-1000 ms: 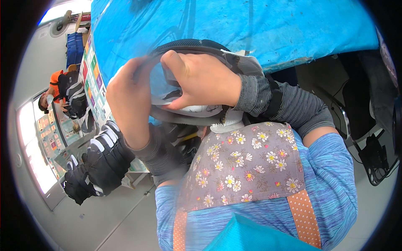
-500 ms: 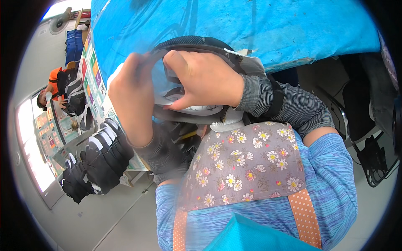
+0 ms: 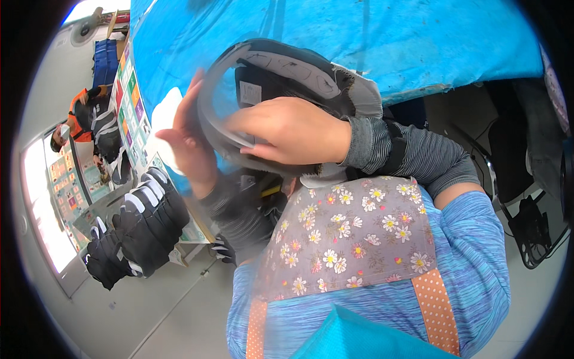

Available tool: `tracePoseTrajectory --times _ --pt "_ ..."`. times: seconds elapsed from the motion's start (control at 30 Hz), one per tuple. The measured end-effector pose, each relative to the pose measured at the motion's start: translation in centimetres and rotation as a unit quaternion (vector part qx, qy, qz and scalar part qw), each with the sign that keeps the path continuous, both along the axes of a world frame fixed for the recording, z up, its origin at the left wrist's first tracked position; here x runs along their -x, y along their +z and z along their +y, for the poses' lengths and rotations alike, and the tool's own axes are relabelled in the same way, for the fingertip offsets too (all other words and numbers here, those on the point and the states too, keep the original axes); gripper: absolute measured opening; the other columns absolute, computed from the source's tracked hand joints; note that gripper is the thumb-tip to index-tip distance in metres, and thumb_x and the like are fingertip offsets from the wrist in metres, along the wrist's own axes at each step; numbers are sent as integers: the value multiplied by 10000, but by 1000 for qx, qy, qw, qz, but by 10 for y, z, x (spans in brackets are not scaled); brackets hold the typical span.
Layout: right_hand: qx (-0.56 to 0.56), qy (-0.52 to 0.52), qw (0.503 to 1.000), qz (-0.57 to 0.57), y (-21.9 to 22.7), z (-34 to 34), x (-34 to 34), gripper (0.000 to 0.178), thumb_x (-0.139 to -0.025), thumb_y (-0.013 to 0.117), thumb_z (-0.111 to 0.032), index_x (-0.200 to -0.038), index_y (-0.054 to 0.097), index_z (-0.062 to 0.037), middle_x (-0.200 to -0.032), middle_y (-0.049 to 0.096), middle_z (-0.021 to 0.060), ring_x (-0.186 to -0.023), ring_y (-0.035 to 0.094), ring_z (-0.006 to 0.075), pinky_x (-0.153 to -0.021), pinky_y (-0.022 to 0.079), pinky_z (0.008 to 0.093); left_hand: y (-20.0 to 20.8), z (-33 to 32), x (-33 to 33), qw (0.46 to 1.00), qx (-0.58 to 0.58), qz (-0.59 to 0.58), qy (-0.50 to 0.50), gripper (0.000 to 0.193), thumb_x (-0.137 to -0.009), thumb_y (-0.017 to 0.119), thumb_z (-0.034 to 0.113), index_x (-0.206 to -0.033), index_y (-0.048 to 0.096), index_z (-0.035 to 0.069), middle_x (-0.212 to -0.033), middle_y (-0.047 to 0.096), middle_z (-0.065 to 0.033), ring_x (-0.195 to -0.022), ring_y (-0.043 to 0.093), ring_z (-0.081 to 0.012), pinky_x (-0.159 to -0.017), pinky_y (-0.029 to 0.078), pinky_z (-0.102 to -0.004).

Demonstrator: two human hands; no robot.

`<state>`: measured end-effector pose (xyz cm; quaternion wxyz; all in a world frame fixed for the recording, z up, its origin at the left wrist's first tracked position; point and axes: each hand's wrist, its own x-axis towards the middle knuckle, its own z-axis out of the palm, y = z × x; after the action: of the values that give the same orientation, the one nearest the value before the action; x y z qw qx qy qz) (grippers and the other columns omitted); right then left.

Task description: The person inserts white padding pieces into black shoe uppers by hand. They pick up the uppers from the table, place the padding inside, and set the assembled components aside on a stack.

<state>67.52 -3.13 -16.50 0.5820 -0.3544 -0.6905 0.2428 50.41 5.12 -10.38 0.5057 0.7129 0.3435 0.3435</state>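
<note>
A black and grey shoe upper [image 3: 341, 90], apparently, is spread in a loop at the near edge of the blue-covered table [image 3: 418, 48]. Its inside shows a pale lining strip with dark pen-like lines and a small white label. My right hand [image 3: 296, 131] reaches over the loop, fingers closed on its near left edge. Beside the left rim is my left hand [image 3: 194, 143], open, thumb and fingers spread; some blur there hides whether it touches the rim. Left of it lies a white piece [image 3: 170, 110] of unclear kind.
Stacked black shoe pieces with white parts [image 3: 146, 224] hang at the left by a table covered with coloured cards [image 3: 128, 84]. Farther left, a person in orange [image 3: 81, 113] handles dark pieces. A black chair [image 3: 502, 149] stands at the right.
The upper's loop has opened and tilted, showing its lining and label. My left hand has come off the rim and spread its fingers. My right hand has moved slightly lower.
</note>
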Motion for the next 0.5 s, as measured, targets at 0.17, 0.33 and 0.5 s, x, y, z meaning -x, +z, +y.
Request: tracePoseTrajectory --times 0.17,0.33,0.5 --pt "-28 -55 997 -44 -2 -1 3 354 -828 656 -141 -1162 612 -32 -860 673 96 -733 670 321 -651 543 410 -21 -20 -24 996 -72 -5 51 886 -996 208 689 -1489 360 -32 -1568 345 -205 -1454 325 -296 -1209 204 -430" --pt "-54 -104 992 -53 -1 -2 6 364 -821 629 -117 -1174 610 -29 -840 669 86 -693 671 286 -610 538 383 -28 -20 -33 994 -81 -33 62 839 -1019 217 654 -1473 378 -33 -1510 426 -171 -1410 384 -262 -1190 236 -404" --pt "-70 -126 988 -60 -7 0 10 354 -816 625 -112 -1159 612 -26 -828 665 83 -680 672 264 -595 535 371 -30 -27 -45 991 -97 -42 86 828 -1024 213 651 -1452 406 -30 -1475 462 -157 -1383 410 -260 -1179 250 -398"
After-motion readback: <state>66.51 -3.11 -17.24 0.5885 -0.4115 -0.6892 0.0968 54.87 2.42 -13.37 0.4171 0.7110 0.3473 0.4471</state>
